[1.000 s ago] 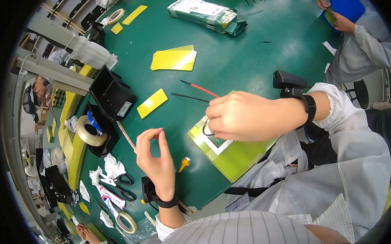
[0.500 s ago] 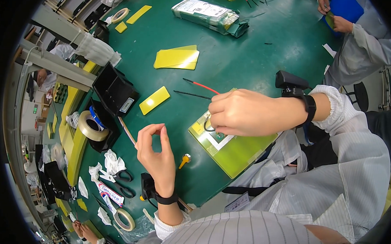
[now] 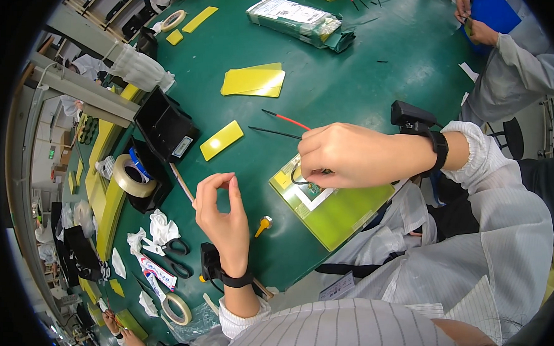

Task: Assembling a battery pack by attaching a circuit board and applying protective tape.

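My right hand (image 3: 346,154) is closed, fingertips down, over a yellow-green flat pack (image 3: 340,222). A small green circuit board (image 3: 314,188) in a white frame (image 3: 318,202) shows just below the fingers. A red wire (image 3: 291,120) and a black wire (image 3: 272,132) run out from under this hand to the left, and a dark wire loop (image 3: 294,172) curves beside the fingertips. What the fingers grip is hidden. My left hand (image 3: 222,214) is raised left of the pack in a pinch, thumb against fingertips; anything between them is too small to see.
A yellow-handled metal piece (image 3: 263,225), yellow sheets (image 3: 253,80), a single yellow plate (image 3: 221,140) and a wrapped package (image 3: 296,22) lie on the green table. Leftward are a black box (image 3: 166,125), tape roll (image 3: 132,176) and scissors (image 3: 177,258). A co-worker's hands (image 3: 481,30) are at the far right.
My right hand has tilted slightly over the circuit board, its fingers shifting a little. The left hand keeps its pinch. The whole view has moved slightly.
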Demonstrator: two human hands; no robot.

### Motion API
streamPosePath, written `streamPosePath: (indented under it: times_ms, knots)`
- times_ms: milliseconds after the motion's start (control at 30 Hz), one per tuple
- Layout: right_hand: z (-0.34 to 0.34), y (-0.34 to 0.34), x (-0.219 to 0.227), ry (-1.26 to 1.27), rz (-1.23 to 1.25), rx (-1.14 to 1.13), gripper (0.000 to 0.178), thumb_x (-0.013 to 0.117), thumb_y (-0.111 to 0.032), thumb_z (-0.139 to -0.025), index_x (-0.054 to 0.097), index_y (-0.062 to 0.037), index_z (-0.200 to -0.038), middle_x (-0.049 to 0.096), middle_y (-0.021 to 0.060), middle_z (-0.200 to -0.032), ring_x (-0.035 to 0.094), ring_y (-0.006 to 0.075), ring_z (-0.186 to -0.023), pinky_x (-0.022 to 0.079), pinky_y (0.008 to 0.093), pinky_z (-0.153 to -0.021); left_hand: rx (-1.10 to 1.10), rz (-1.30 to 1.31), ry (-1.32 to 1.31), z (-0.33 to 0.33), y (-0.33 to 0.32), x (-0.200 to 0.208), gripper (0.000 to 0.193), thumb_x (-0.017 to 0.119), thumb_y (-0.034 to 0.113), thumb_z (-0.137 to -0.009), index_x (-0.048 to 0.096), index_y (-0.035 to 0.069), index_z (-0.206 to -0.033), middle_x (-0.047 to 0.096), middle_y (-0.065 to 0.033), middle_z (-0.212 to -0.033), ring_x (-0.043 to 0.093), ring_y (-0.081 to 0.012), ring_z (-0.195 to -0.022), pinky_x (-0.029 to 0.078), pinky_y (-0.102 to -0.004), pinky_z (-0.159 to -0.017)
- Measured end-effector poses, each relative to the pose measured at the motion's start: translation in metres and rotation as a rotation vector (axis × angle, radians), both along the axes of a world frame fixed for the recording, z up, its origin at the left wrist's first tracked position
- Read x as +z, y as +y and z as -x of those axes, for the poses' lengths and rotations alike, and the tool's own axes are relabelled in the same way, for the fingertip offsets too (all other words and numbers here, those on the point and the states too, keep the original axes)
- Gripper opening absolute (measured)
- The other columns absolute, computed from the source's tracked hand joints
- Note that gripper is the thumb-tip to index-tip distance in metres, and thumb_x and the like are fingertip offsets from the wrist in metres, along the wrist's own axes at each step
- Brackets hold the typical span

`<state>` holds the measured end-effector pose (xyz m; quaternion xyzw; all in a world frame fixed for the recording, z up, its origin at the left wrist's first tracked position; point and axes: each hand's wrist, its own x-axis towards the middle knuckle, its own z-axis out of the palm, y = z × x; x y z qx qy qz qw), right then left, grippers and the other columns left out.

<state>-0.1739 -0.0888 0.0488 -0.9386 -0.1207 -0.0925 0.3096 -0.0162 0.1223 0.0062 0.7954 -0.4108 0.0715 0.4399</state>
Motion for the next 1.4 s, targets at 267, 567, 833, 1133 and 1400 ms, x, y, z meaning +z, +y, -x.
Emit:
streamPosePath:
  times_ms: [267,567,833,1133,1400]
  knots:
    - [0.0012,0.0019,-0.0001,-0.012,0.007,0.000,0.011,0.074,-0.007,-0.081,0.067,0.0007,-0.081,0.060,0.0115,-0.081,0.062,0.0307,-0.083,0.053,0.0402,-0.074,0.003,-0.009,-0.004,0.0000,0.0001,0.0002,0.006,0.071,0.002,-0.088,0.068,0.002,-0.094,0.068,-0.0069,-0.092,0.064,-0.0217,-0.088,0.043,-0.0330,-0.086]
    - [0.0048,0.0011,-0.0001,-0.077,0.057,0.016,0.011,0.073,-0.007,-0.080,0.064,-0.0009,-0.082,0.059,0.0106,-0.082,0.062,0.0301,-0.084,0.054,0.0409,-0.072,0.001,-0.009,-0.006,0.0000,0.0006,0.0009,0.006,0.071,0.002,-0.088,0.068,0.003,-0.094,0.068,-0.0069,-0.092,0.064,-0.0222,-0.088,0.043,-0.0331,-0.086]
    - [0.0024,0.0069,0.0003,-0.037,0.206,-0.003,0.012,0.070,-0.010,-0.077,0.066,0.0015,-0.075,0.062,0.0116,-0.080,0.065,0.0278,-0.083,0.057,0.0385,-0.069,0.004,-0.010,-0.008,0.0001,0.0013,0.0010,0.006,0.070,0.002,-0.089,0.068,0.003,-0.094,0.067,-0.0065,-0.092,0.064,-0.0218,-0.088,0.043,-0.0331,-0.085]
    - [-0.0011,0.0076,-0.0005,-0.020,0.265,-0.010,0.015,0.070,-0.010,-0.071,0.064,0.0040,-0.074,0.064,0.0142,-0.078,0.066,0.0295,-0.080,0.057,0.0389,-0.069,0.010,-0.011,-0.004,0.0007,-0.0003,0.0026,0.006,0.070,0.002,-0.089,0.067,0.003,-0.094,0.067,-0.0069,-0.093,0.064,-0.0217,-0.088,0.043,-0.0335,-0.085]
    - [0.0014,0.0039,0.0039,-0.083,0.114,-0.075,0.013,0.073,-0.008,-0.079,0.062,-0.0017,-0.081,0.062,0.0092,-0.082,0.064,0.0275,-0.086,0.055,0.0385,-0.073,0.005,0.001,-0.013,-0.0015,0.0029,0.0017,0.006,0.070,0.002,-0.089,0.067,0.003,-0.093,0.068,-0.0076,-0.095,0.064,-0.0233,-0.089,0.043,-0.0339,-0.085]
